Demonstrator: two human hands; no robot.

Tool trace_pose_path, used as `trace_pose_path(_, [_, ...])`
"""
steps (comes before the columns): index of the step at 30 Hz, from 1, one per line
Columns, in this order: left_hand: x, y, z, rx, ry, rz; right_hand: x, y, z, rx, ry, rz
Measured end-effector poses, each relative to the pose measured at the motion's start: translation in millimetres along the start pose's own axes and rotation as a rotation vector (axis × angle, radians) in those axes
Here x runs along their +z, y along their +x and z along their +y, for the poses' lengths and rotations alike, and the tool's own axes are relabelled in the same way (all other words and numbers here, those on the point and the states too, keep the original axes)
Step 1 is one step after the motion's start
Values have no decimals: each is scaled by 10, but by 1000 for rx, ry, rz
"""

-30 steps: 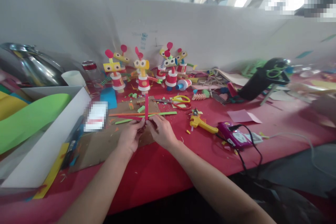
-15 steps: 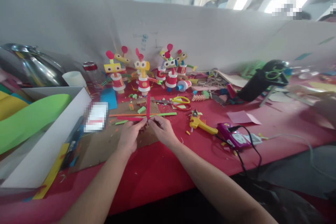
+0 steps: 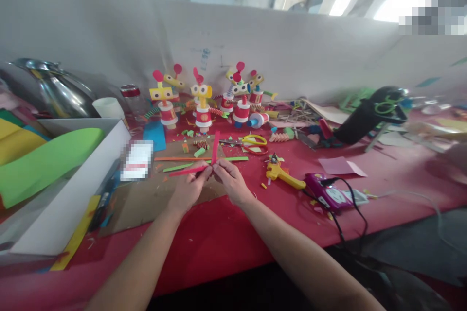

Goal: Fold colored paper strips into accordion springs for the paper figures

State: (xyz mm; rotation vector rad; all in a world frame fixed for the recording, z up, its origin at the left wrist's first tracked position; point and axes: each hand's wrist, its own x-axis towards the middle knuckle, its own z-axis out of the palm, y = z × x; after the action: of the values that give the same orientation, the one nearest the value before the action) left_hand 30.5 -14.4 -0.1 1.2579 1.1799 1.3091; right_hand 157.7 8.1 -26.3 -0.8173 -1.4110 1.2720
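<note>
Between my two hands, above a brown cardboard sheet (image 3: 142,209), are pink-red paper strips (image 3: 216,146) meeting at about a right angle. One arm points away from me and the other to the left. My left hand (image 3: 193,184) pinches them near the corner, and the fingertips of my right hand (image 3: 229,179) press together on the same spot. Whether it is one bent strip or two joined ones I cannot tell. Beyond my fingers lie an orange strip (image 3: 178,159) and a green strip (image 3: 237,159), with small folded paper springs (image 3: 200,144) behind.
Scissors (image 3: 255,144) lie past my right hand, and a yellow glue gun (image 3: 284,176) is to the right beside a purple power box (image 3: 324,194). Several paper-cup figures (image 3: 203,116) stand at the back. A white box (image 3: 73,204) of coloured sheets, a phone (image 3: 137,160) and a steel jug (image 3: 62,90) occupy the left.
The left-pointing pink-red arm has swung toward me, away from the orange strip, and the upright arm leans slightly right. Both hands keep their pinch. The view has shifted a little.
</note>
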Motion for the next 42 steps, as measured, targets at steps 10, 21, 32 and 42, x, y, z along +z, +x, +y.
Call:
trace_pose_path(10, [27, 36, -96, 7, 39, 78, -4, 3, 26, -83, -248, 112])
trace_pose_path(21, [-25, 71, -128, -124, -76, 128, 6, 0, 57, -65, -162, 165])
trace_pose_path(32, [-195, 175, -170, 50, 227, 205, -251, 149, -3, -27, 105, 531])
trace_pose_path(42, [-49, 67, -104, -252, -213, 64, -4, 47, 0, 118, 64, 149])
